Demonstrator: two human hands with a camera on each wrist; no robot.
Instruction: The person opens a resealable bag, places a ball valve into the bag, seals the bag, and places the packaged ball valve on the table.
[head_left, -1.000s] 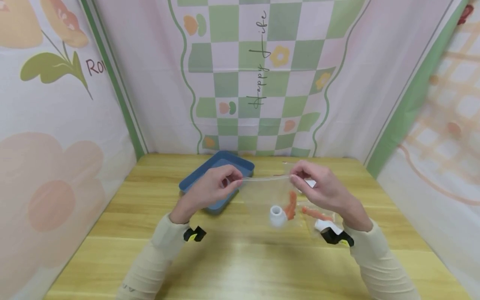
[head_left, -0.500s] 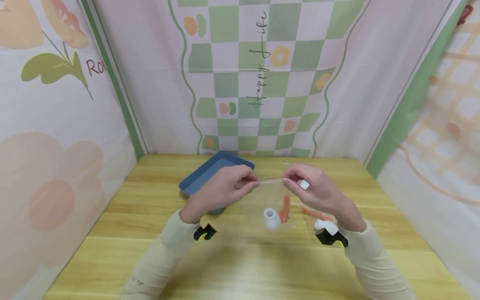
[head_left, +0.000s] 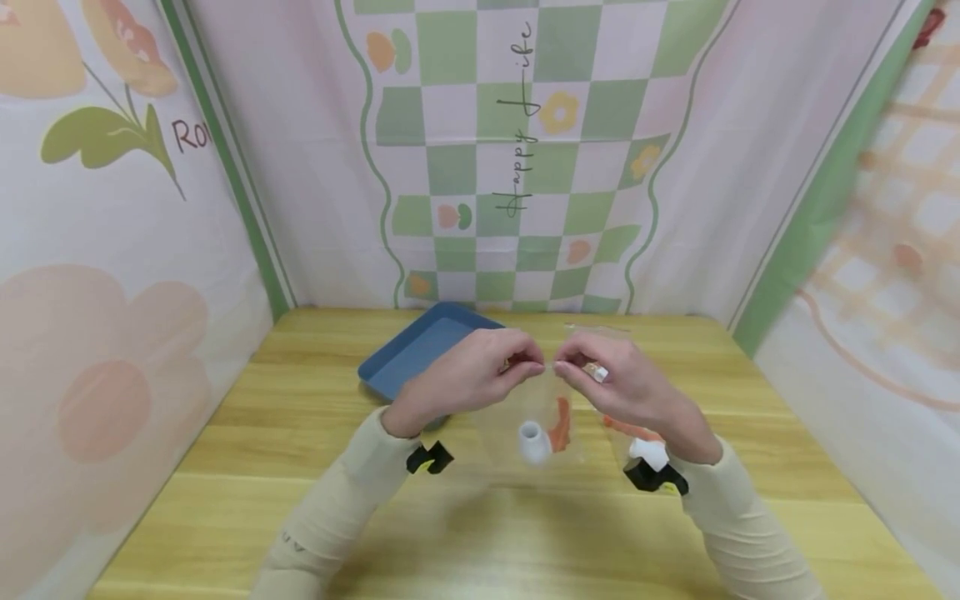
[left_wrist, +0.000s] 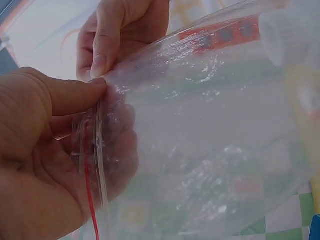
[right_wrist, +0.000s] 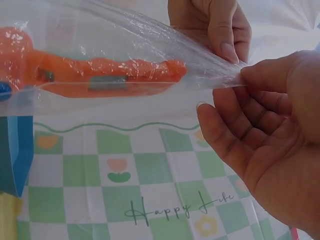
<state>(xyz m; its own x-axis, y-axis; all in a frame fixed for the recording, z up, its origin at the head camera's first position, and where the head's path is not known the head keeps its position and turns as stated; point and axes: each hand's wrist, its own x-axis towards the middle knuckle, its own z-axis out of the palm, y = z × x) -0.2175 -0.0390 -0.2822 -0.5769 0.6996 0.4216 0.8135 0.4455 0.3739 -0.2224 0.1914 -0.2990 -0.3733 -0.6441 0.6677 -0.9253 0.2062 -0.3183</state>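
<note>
My left hand [head_left: 480, 371] and right hand [head_left: 622, 375] pinch the top edge of a clear zip bag [left_wrist: 200, 140], fingertips nearly meeting at its right corner. A red line and a pale zip strip [left_wrist: 101, 165] run along that edge in the left wrist view. Hanging between my forearms, the bag holds a hollow white rounded piece [head_left: 532, 443] and a long orange piece [right_wrist: 115, 75] with dark patches. In the right wrist view, my right thumb presses the bag's gathered corner while the other fingers lie loosely bent below.
A blue tray [head_left: 397, 367] sits at the back left, partly behind my left hand. Beside my right wrist lies another clear bag with an orange strip [head_left: 633, 428] and a white piece [head_left: 648, 452]. Behind my right hand shows the edge of a further bag [head_left: 596, 328].
My left hand has slid rightward along the bag's top edge toward my right hand, which has shifted slightly left. The bag and its contents have swung a little left.
</note>
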